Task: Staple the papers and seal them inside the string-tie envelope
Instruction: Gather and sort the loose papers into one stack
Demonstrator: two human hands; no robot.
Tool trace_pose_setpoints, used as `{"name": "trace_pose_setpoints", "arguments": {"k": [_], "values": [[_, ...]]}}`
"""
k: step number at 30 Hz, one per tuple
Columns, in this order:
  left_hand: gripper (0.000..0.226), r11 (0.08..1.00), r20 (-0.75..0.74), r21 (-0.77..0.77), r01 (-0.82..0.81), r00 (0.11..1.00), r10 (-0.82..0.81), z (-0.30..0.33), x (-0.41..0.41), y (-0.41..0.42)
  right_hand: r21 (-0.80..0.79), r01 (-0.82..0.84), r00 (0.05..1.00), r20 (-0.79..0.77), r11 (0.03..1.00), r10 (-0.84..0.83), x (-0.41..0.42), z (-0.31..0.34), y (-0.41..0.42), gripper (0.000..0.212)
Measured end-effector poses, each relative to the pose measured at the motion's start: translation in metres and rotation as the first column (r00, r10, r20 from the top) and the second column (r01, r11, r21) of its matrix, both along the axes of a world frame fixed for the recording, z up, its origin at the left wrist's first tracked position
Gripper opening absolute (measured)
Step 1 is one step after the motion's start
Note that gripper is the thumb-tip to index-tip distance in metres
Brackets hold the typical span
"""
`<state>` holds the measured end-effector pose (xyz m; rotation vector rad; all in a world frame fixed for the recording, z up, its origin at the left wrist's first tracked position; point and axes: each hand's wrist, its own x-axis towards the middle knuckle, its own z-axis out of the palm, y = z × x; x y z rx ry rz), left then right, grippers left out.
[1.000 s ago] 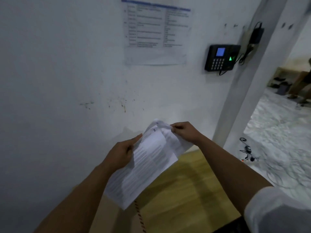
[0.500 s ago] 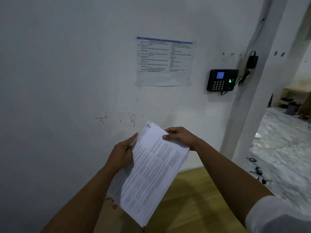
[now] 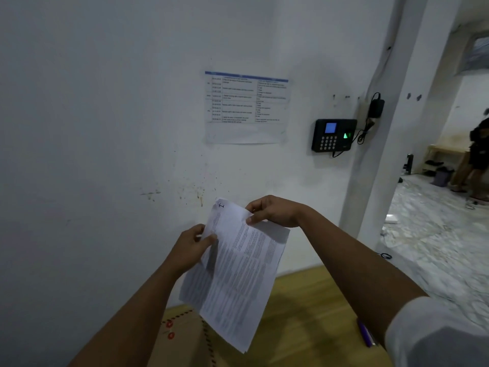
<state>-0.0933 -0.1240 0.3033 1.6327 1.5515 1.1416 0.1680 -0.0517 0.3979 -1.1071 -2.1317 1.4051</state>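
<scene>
Wooden worktop below, my hands, left and right, pinch stapled papers; envelope still unfilled.

The setting is an office or similar workplace. A black attendance terminal with keypad, small blue screen and green-lit fingerprint pad is mounted on the white wall, wired to a power adapter above it. A printed timetable sheet with a blue header is fixed to the wall beside it. A wooden desk stands against the wall. A doorway at right shows a marble-pattern floor and a low wooden bench.
</scene>
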Motion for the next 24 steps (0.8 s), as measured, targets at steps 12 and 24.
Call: {"name": "trace_pose_setpoints", "arguments": {"k": [12,24], "values": [[0.018,0.989,0.177,-0.023,-0.146,0.973,0.148,-0.026,0.049,0.025,0.145,0.454,0.891,-0.107,0.879,-0.442,0.062,-0.034,0.021,0.02],[0.021,0.979,0.322,-0.152,-0.137,0.93,0.18,-0.087,0.118,0.068,-0.207,0.579,0.748,-0.25,0.789,-0.614,0.105,-0.166,0.037,0.043]]}}
